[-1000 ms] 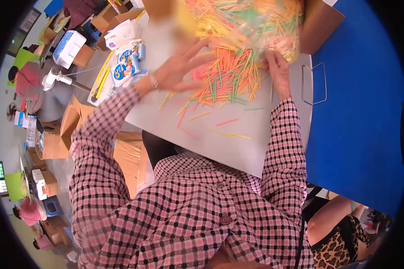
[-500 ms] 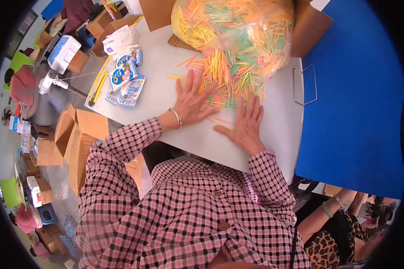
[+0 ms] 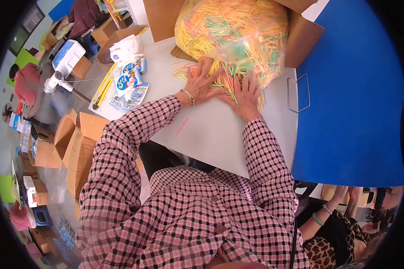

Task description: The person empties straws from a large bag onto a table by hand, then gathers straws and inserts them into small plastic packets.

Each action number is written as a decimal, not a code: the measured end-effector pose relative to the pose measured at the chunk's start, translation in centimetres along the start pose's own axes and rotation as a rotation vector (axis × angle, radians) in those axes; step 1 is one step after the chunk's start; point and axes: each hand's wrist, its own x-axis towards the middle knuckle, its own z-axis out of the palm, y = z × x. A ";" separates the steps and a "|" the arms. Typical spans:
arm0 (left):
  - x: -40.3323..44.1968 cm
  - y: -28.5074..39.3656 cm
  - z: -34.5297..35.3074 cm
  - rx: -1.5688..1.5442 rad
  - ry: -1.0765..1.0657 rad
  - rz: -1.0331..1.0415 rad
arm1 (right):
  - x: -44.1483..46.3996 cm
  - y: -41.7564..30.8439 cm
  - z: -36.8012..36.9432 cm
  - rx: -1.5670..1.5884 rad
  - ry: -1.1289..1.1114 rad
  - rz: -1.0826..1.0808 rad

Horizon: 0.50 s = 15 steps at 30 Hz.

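Both hands lie on the surface point(image 3: 211, 139), over the near side of a heap of loose sticks point(image 3: 229, 83) in pink, orange, yellow and green. The heap sits between the hands and a large clear plastic bag point(image 3: 231, 29) toward the far edge of the surface. The bag bulges with more sticks of the same kind and lies against a cardboard box point(image 3: 300, 40) with its flaps spread.

The left hand point(image 3: 201, 84), with a bracelet point(image 3: 189, 96) at its wrist, is palm down, its fingers open and apart, reaching toward the bag across the left part of the heap. The right hand point(image 3: 246, 97) is also palm down, its fingers stretched out and open over the right part. The two thumbs point toward each other and come close; whether they touch is hard to tell. Neither hand visibly grips a stick, though what lies under the palms is hidden.

A few sticks lie scattered just left of the left hand. A single pink stick point(image 3: 182, 126) lies apart from the heap, near the surface's near edge.

By the left edge are blue and white packets point(image 3: 126, 82), with a white pack point(image 3: 125, 47) beyond them and a yellow cutter point(image 3: 102, 93) beside them. At the right edge, a wire handle point(image 3: 308, 92) stands out against a blue panel point(image 3: 354, 112).
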 end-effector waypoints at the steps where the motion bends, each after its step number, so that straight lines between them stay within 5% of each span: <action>1: -0.2 0.0 -0.3 0.005 -0.001 0.005 | -0.1 0.0 0.0 0.002 0.002 -0.005; 10: 3.0 0.3 -0.9 -0.138 0.231 0.198 | -0.4 -0.2 -1.0 0.081 0.034 0.011; 15: 5.7 -0.6 -1.4 0.162 0.280 0.163 | 0.0 -0.3 -2.2 0.131 -0.011 0.044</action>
